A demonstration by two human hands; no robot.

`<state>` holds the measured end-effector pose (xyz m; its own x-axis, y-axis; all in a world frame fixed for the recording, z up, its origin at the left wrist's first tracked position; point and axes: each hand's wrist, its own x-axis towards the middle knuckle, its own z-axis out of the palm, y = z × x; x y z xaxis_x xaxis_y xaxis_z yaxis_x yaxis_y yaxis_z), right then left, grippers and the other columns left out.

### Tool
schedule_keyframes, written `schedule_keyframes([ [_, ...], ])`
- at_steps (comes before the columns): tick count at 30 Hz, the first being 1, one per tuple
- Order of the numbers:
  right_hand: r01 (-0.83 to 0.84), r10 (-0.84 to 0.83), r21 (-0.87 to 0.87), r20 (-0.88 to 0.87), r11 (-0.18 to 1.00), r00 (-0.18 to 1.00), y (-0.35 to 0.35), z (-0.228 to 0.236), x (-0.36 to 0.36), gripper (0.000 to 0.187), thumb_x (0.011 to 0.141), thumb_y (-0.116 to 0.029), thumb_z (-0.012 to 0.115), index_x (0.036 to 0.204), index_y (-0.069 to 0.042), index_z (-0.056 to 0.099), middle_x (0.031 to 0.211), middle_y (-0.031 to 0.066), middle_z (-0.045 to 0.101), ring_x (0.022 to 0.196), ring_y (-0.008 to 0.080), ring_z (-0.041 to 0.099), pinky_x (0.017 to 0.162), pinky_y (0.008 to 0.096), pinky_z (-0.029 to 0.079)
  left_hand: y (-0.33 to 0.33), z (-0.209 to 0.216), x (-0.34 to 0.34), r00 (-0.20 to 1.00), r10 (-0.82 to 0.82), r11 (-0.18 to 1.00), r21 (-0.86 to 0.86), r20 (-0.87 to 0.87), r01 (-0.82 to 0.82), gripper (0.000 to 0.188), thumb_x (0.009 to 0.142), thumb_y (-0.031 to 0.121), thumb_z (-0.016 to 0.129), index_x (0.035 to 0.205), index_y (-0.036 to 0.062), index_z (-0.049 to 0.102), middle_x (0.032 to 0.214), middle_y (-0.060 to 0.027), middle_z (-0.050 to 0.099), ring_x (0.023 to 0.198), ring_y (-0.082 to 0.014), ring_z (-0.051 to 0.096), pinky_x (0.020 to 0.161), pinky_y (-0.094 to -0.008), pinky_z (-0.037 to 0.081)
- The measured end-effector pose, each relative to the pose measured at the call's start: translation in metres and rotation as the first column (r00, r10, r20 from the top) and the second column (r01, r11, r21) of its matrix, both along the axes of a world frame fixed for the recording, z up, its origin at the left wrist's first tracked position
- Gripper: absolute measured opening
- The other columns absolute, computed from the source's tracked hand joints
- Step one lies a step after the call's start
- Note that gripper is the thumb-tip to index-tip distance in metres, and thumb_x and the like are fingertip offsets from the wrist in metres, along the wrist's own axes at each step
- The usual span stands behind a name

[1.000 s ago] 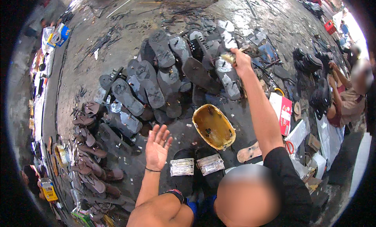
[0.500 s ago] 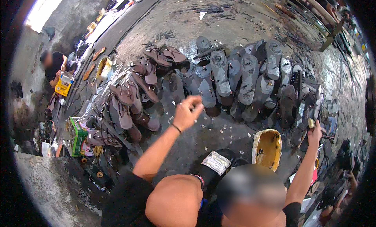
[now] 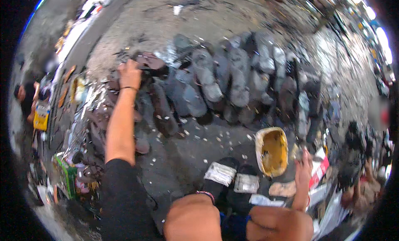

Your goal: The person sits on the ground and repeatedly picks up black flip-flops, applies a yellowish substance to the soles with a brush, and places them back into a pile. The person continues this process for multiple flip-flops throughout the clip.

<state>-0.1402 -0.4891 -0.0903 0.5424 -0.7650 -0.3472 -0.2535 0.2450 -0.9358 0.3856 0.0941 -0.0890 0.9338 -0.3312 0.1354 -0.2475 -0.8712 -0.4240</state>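
My left hand (image 3: 130, 76) reaches to the far left of the footwear, its fingers curled on a brown sandal (image 3: 150, 61) at the top of the pile; motion blurs the fingertips. Dark grey soles (image 3: 206, 76) lie overlapping in rows to the right of this hand. Nearer me, a brown sole (image 3: 164, 112) lies lengthwise. My right hand (image 3: 304, 160) is low on the right, beside a yellow-lined oval tub (image 3: 272, 151). Its fingers are closed round a small pale yellowish thing, too blurred to name.
Two black sandals with whitish straps (image 3: 220, 173) sit before my knees. White scraps dot the dark floor. At left stands a green-edged box (image 3: 64, 174); farther off, a person holds a yellow box (image 3: 41, 115). Another person (image 3: 365, 187) sits at far right.
My left hand has moved from the middle to the far-left brown sandals. My right hand has come down and back from the right-hand soles to beside the tub. The view has shifted.
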Motion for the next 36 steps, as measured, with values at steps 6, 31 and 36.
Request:
schedule_keyframes([
  [6,-0.428,0.194,-0.592,-0.418,0.683,0.888,0.066,0.047,0.073,0.026,0.089,-0.022,0.075,0.108,-0.003,0.073,0.098,0.0146,0.075,0.087,0.0212,0.074,0.075,0.0332,0.055,-0.039,0.114,-0.146,0.897,-0.363,0.545,-0.723,0.253,0.424,0.016,0.082,-0.005,0.071,0.095,0.0006,0.064,0.11,-0.0143,0.07,0.106,-0.0289,0.068,0.096,-0.0401,0.051],
  [31,-0.306,0.15,0.517,0.321,0.799,0.935,0.085,0.092,0.083,0.026,0.1,-0.018,0.063,0.123,-0.005,0.062,0.108,0.0053,0.07,0.09,0.0148,0.067,0.072,0.0296,0.052,-0.233,-0.055,-0.327,0.397,-0.705,0.259,-0.734,-0.588,-0.628,0.055,0.107,0.04,0.044,0.145,0.0001,0.05,0.152,-0.0181,0.046,0.144,-0.028,0.04,0.118,-0.039,0.03],
  [36,-0.323,0.305,-0.032,0.428,0.946,0.851,0.113,0.093,0.14,0.032,0.092,-0.006,0.074,0.12,-0.002,0.061,0.104,0.0035,0.071,0.087,0.0094,0.067,0.076,0.0218,0.053,-0.28,0.031,-0.306,0.294,-0.841,-0.324,-0.013,-0.454,-0.946,0.055,0.106,0.052,0.039,0.133,0.0079,0.059,0.117,-0.0072,0.068,0.105,-0.0185,0.066,0.09,-0.0358,0.054],
])
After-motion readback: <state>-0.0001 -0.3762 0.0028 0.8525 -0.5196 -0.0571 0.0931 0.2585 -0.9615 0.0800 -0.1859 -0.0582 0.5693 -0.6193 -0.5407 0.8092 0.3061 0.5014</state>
